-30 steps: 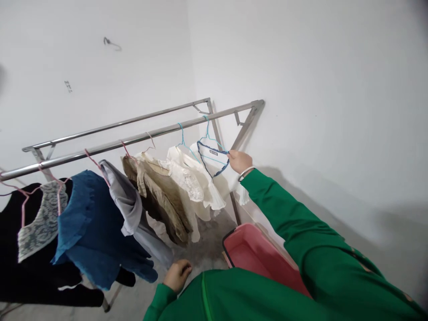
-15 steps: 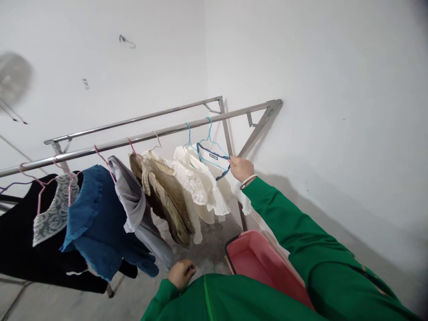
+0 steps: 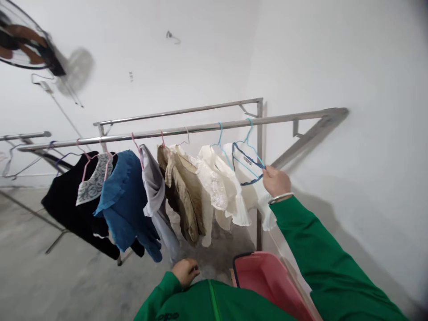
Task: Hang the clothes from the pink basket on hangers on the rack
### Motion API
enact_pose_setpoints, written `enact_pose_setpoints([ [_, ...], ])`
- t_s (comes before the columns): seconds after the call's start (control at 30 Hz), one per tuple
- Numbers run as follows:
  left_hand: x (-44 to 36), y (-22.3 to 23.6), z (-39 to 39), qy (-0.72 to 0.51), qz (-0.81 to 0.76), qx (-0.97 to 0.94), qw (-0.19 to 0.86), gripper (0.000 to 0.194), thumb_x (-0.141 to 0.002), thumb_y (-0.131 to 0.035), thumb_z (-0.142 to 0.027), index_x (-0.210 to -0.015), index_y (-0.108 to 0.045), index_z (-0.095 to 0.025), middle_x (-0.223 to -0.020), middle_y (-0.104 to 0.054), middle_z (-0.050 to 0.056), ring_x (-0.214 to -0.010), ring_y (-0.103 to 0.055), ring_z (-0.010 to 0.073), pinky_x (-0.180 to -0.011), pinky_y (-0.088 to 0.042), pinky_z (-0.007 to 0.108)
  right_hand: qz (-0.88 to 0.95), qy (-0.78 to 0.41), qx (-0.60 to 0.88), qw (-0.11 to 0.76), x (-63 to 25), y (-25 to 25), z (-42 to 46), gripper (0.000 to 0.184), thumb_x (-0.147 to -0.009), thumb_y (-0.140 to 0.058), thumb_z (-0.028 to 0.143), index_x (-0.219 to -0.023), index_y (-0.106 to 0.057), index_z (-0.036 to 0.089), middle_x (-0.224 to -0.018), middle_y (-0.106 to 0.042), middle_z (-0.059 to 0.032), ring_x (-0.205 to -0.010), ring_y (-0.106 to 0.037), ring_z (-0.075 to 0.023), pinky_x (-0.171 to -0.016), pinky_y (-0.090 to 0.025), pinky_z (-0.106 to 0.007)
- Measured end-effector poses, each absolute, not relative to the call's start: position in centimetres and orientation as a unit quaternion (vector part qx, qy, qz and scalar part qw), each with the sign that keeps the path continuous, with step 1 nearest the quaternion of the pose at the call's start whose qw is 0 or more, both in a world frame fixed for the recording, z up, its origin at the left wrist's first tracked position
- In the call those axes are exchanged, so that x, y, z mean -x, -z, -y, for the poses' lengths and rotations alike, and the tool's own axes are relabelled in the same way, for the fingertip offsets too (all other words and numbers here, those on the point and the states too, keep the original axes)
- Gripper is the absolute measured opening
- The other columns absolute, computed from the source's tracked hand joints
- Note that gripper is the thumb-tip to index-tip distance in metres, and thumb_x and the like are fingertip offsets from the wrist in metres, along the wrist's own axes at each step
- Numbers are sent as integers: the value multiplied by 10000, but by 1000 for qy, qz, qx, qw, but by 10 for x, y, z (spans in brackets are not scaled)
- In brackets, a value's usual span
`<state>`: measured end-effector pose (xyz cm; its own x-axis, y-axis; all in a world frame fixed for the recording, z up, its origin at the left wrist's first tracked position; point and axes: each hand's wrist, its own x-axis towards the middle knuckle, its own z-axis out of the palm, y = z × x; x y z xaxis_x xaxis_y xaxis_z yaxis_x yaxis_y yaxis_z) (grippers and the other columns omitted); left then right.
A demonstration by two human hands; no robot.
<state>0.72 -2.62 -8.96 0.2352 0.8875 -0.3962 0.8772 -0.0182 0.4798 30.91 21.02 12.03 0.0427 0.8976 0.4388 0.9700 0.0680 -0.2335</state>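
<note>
My right hand [image 3: 277, 182] pinches the shoulder of a white blouse [image 3: 247, 167] at its navy-trimmed neckline, by the end of a light blue hanger [image 3: 249, 138]. The hanger is hooked on the front rail [image 3: 207, 128] of a metal clothes rack. Left of it hang a cream lace top [image 3: 214, 185] and a khaki garment [image 3: 182, 187]. My left hand [image 3: 185, 271] is low in front of my green jacket, its fingers curled in with nothing seen in them, below the hem of a grey garment [image 3: 155, 187].
Below my right arm stands a pink plastic tub [image 3: 267, 276]. A blue top [image 3: 125, 200] and black garments [image 3: 67, 196] hang further left. A fan [image 3: 26, 42] is on the wall. A wall rises close on the right, behind the slanted rack end [image 3: 301, 138].
My view has swung left, so the rack sits further right and the fan and rack's left end show. My right hand keeps its pinch on the blouse; my left hand stays low.
</note>
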Motion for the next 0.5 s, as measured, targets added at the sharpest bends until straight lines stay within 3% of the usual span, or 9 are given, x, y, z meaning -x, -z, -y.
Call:
enact_pose_setpoints([
  [0.13,-10,94,30,-42,-619,-706,341,166,-827,-517,-279,-871,-665,-218,-950,-704,48,-928,-625,202,-855,-480,311,698,65,676,228,-313,-117,-208,340,-929,-354,254,-974,-663,118,-840,-668,-153,-688,-572,-218,-570,-258,-295],
  [0.2,-11,95,32,-60,-619,-703,346,162,-814,-526,-305,-847,-672,-241,-914,-703,45,-909,-632,219,-839,-490,337,706,75,658,251,-315,-117,-201,385,-931,-338,290,-1041,-654,100,-916,-665,-195,-806,-609,-281,-612,-355,-337],
  [0.27,-13,95,35,-79,-619,-698,351,141,-794,-547,-324,-804,-676,-270,-879,-701,48,-885,-639,239,-806,-497,361,711,114,614,323,-315,-115,-189,436,-923,-346,337,-1131,-620,68,-1076,-628,-245,-1022,-587,-346,-773,-443,-411],
  [0.33,-14,96,38,-101,-621,-690,358,116,-775,-565,-324,-747,-671,-287,-840,-698,45,-867,-644,250,-783,-497,379,714,132,559,400,-311,-110,-169,454,-904,-390,374,-1189,-584,79,-1191,-578,-254,-1181,-517,-357,-964,-426,-448],
  [0.4,-16,99,41,-129,-627,-675,366,97,-746,-588,-303,-676,-652,-281,-775,-686,32,-843,-650,249,-786,-493,387,745,70,501,435,-301,-96,-141,400,-887,-420,394,-1161,-591,157,-1161,-604,-217,-1168,-542,-329,-1019,-422,-446],
  [0.47,-18,102,44,-161,-643,-650,371,84,-682,-645,-282,-603,-625,-265,-688,-659,18,-785,-653,244,-772,-492,385,813,-80,418,398,-285,-70,-109,332,-885,-403,400,-1081,-616,239,-1052,-662,-156,-1029,-626,-286,-966,-475,-432],
  [0.5,-19,103,45,-179,-656,-633,370,92,-644,-672,-268,-574,-613,-259,-654,-644,13,-753,-650,239,-758,-491,379,845,-170,377,337,-275,-53,-93,337,-891,-373,399,-1066,-626,261,-1031,-676,-127,-991,-648,-262,-927,-504,-413],
])
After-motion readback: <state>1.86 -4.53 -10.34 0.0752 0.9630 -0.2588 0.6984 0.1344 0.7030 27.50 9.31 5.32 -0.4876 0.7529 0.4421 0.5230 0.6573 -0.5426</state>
